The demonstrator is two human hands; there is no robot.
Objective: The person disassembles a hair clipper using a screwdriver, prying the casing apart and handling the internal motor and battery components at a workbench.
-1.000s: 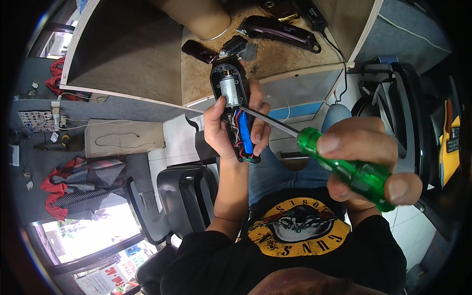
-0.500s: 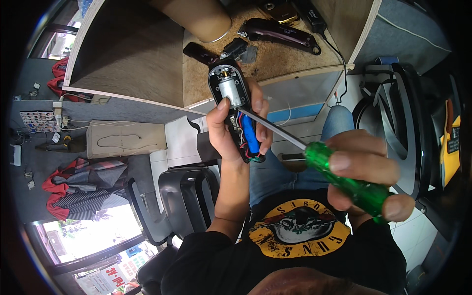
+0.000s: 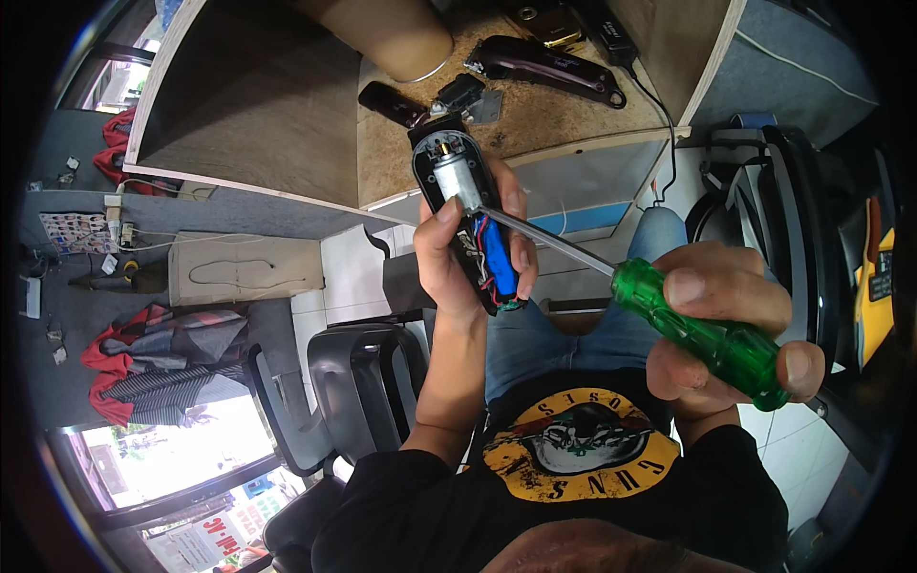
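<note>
Left hand: The left hand (image 3: 447,256) is closed around the housing (image 3: 480,181), thumb along one side near the motor's lower end, fingertips curling over the other.
Housing: Black, elongated and uncovered, it is held in front of the shelf's edge, its upper end overlapping the shelf in view; it tilts, top toward the left.
Motor: The motor (image 3: 458,180), a silver cylinder with a brass-coloured shaft, sits in the wider upper part.
Battery: The battery (image 3: 500,258), a blue cell, lies in the lower part, with thin wires (image 3: 480,256) (red and pale ones) beside it.
Right hand: The right hand (image 3: 731,296) grips the screwdriver (image 3: 702,336) by its green, translucent handle, fingers above and below.
Screwdriver tip: The metal shank slants up and left to the gap between motor and battery; which part the tip touches cannot be told.
Shelf: The shelf (image 3: 564,126) bears a dark clipper (image 3: 549,69), a small dark piece (image 3: 387,99), a black part (image 3: 458,93) and a tan cylinder (image 3: 392,43).
Cord: A black cord (image 3: 672,153) hangs past the shelf's right side.
Left surroundings: A black chair (image 3: 368,382) stands near the left forearm; a cardboard box (image 3: 246,267) lies farther off.
</note>
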